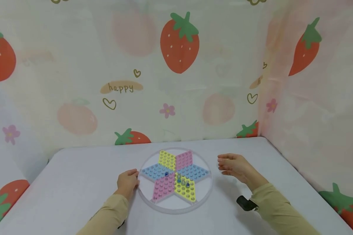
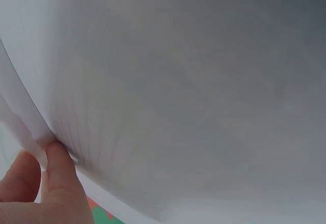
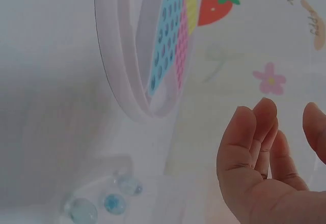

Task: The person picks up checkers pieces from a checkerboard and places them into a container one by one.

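Note:
A round white Chinese checkers board [image 1: 175, 210] with a star of yellow, pink and blue points lies on the table. My left hand [image 1: 127, 183] is at its left rim; in the left wrist view the thumb and fingers [image 2: 61, 170] pinch the rim. A dark blue marble [image 1: 166, 174] sits between the left blue point and the front pink one. Several more marbles [image 1: 187, 185] sit in the front yellow point. My right hand [image 1: 234, 168] hovers right of the board with loosely bent fingers and holds nothing, as the right wrist view shows.
Below the right hand, several glass marbles [image 3: 114, 203] lie together in a see-through holder, seen in the right wrist view. A white cloth covers the table [image 1: 88, 182]. Behind it hangs a strawberry-print curtain [image 1: 191, 98], which also runs along the right side.

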The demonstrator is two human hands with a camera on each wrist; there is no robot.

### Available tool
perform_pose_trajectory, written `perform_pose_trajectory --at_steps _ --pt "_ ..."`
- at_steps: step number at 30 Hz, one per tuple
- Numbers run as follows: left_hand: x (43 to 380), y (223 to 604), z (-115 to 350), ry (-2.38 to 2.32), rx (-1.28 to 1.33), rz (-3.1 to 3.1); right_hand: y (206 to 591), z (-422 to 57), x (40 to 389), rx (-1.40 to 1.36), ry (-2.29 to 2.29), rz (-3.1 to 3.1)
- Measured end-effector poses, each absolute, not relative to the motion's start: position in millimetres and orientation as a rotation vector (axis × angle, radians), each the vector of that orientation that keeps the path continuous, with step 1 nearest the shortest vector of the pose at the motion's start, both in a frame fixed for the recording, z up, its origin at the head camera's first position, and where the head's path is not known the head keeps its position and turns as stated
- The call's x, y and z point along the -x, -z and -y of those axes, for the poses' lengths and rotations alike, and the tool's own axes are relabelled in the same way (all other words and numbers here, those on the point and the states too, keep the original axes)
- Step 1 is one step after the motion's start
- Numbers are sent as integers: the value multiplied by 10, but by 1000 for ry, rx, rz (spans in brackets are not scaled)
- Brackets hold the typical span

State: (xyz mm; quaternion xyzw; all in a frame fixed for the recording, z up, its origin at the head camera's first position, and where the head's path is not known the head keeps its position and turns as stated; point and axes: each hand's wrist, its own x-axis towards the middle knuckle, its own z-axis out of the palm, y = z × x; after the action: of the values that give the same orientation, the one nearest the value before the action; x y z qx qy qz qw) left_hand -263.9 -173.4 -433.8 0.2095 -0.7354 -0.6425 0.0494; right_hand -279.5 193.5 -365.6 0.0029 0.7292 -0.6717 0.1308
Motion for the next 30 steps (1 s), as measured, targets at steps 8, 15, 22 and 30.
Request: perform_pose_trajectory --at_steps 8,15,22,30 --pt "2665 4331 1731 1895 -650 2274 3788 -1697 2744 69 1924 -2103" --pt "2676 4349 1740 1919 -677 2256 3888 -1532 2753 103 1891 -2094" --pt "2660 4320 1724 1916 -709 2257 3997 -1407 2752 127 1844 -2053" --pt "2655 4315 1726 1930 -711 2249 4098 -1265 2778 75 1713 -2127"
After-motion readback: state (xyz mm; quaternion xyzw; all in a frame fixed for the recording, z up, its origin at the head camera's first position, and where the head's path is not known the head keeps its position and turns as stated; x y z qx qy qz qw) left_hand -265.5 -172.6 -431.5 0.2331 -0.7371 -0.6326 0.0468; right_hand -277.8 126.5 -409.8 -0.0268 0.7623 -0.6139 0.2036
